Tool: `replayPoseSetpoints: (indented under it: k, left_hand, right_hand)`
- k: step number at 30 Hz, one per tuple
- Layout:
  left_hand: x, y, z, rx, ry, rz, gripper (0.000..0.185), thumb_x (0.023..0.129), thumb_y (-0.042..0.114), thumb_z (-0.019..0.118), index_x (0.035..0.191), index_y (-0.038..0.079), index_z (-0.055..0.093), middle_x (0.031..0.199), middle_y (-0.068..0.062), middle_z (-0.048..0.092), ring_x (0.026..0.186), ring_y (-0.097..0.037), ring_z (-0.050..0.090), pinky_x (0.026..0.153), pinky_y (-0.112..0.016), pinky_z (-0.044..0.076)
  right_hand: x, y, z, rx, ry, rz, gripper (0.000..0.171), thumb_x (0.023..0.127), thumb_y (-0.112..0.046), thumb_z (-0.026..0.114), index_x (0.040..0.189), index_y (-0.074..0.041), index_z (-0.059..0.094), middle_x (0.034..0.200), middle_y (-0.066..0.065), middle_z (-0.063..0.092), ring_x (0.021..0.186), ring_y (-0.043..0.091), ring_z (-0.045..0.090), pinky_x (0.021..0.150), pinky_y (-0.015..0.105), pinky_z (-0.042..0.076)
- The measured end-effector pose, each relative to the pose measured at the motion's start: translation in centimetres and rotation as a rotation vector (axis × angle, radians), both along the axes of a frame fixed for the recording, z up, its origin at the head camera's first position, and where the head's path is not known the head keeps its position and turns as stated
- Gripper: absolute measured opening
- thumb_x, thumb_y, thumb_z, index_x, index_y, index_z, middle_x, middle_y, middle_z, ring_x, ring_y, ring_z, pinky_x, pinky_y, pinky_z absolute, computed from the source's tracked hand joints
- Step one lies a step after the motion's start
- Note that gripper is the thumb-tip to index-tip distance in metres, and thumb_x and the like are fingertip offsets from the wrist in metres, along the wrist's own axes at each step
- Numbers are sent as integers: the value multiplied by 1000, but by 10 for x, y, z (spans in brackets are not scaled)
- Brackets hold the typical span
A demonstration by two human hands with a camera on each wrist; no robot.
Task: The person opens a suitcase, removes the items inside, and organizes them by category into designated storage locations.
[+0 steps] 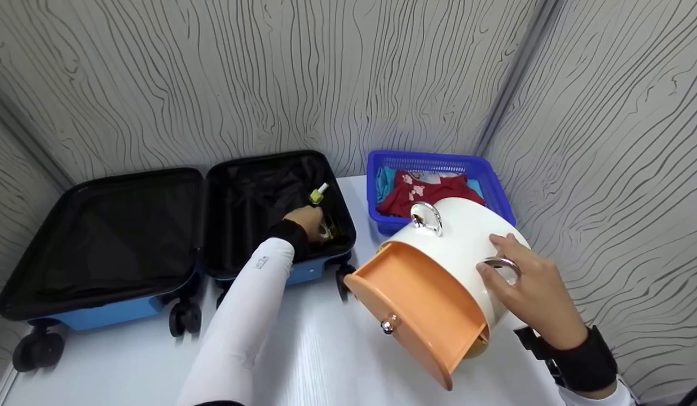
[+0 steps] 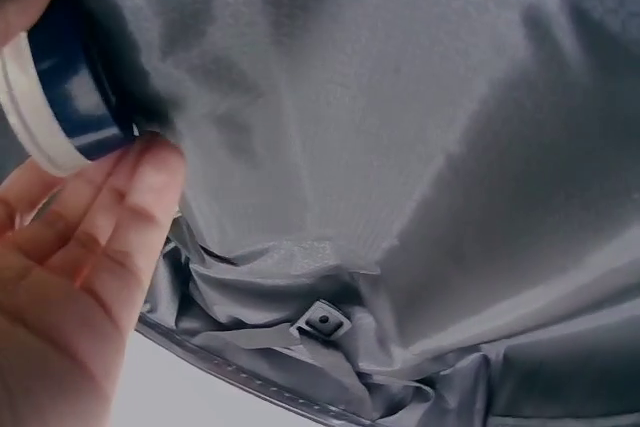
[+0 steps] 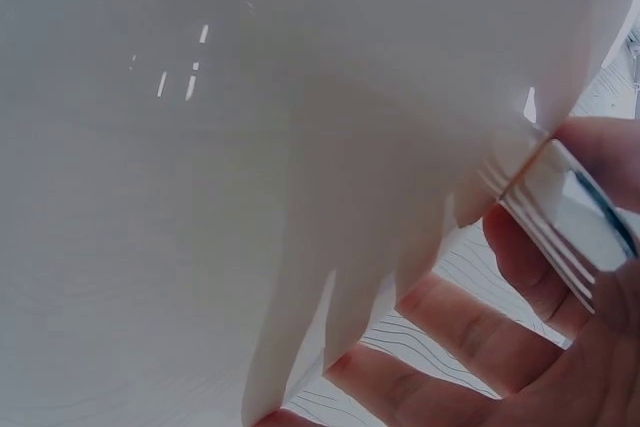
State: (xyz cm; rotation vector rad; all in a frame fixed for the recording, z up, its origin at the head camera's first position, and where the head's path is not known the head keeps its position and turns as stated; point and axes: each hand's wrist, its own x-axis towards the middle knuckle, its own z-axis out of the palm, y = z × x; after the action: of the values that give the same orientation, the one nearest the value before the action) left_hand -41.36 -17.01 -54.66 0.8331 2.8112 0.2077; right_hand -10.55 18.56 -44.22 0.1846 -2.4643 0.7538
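Observation:
My left hand (image 1: 307, 221) reaches into the right half of an open suitcase (image 1: 252, 208). In the left wrist view, its thumb and fingers grip a dark blue jar (image 2: 75, 87) with a white rim, beside the grey lining. A small bottle (image 1: 317, 195) with a yellow-green body and white top stands just beyond that hand. My right hand (image 1: 532, 282) holds a glossy white rounded box (image 1: 467, 242) by its metal ring handle (image 1: 503, 263), fingers against its side. The box is tilted, and its orange drawer (image 1: 416, 299) is pulled out, with nothing visible inside.
The suitcase's other half (image 1: 106, 237) lies open to the left, its black wheels (image 1: 185, 318) facing me. Behind the white box stands a blue plastic basket (image 1: 498, 192) with folded red (image 1: 416, 192) and teal clothes. Patterned wall panels close off the back and right of the white table (image 1: 314, 349).

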Motion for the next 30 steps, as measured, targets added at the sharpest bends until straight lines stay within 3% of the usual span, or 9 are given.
replayPoseSetpoints:
  k: [2,3,7,9,10,15,17,24,30]
  left_hand:
    - [3,-7,7,37,2,9,25,92,28,81,95,4,73,88,-10,75,75,-27,68,71,-43,55]
    - [17,-8,28,37,-10,26,21,92,24,80,91,4,72,84,-10,73,72,-27,64,68,-43,53]
    - [24,-17,50,92,26,42,23,87,22,86,85,8,68,77,-3,64,67,-22,54,63,-37,43]
    - [30,-19,62,133,39,39,25,84,23,89,89,8,70,80,-2,66,69,-20,56,66,-37,45]
    - [32,-19,67,154,40,34,26,84,24,89,93,8,71,83,-2,69,72,-20,58,68,-37,48]
    - [57,-18,108,227,36,-6,43,85,28,89,116,4,71,105,-8,76,87,-24,66,82,-42,56]
    - [66,-16,124,230,41,-23,47,85,28,89,120,4,69,108,-9,75,90,-24,66,85,-42,56]
    - [112,4,168,301,30,-170,51,89,35,90,127,6,71,115,-6,76,100,-21,69,91,-39,59]
    - [158,31,180,264,-21,-410,50,91,37,89,126,5,75,112,-6,78,97,-18,67,89,-34,57]
  right_hand:
    - [0,-1,1,3,-3,1,43,89,-9,85,127,6,75,113,27,79,129,58,64,111,59,46]
    - [0,-1,1,6,-6,0,42,89,-10,85,127,6,75,113,26,80,130,58,64,111,57,46]
    - [0,-2,2,-7,-2,8,37,90,-10,85,123,4,77,122,28,77,130,58,64,117,21,39]
    - [1,-2,2,-10,-4,8,36,90,-11,85,122,4,77,126,28,77,130,57,64,115,14,33]
    - [1,-2,1,-13,-5,9,38,90,-11,85,123,4,77,125,28,77,130,58,64,115,14,34]
    - [0,-1,1,-7,-23,2,40,90,-13,85,125,4,77,124,29,76,130,59,62,107,63,45]
    - [0,-1,2,-7,-30,1,36,90,-13,85,121,4,78,127,30,75,131,60,62,104,70,44]
    - [-1,1,-1,-1,-24,-7,44,89,-10,85,128,7,75,122,31,76,131,58,62,107,63,42]
    - [-1,1,0,-8,-13,1,43,89,-10,85,128,6,75,123,31,76,130,59,62,118,39,40]
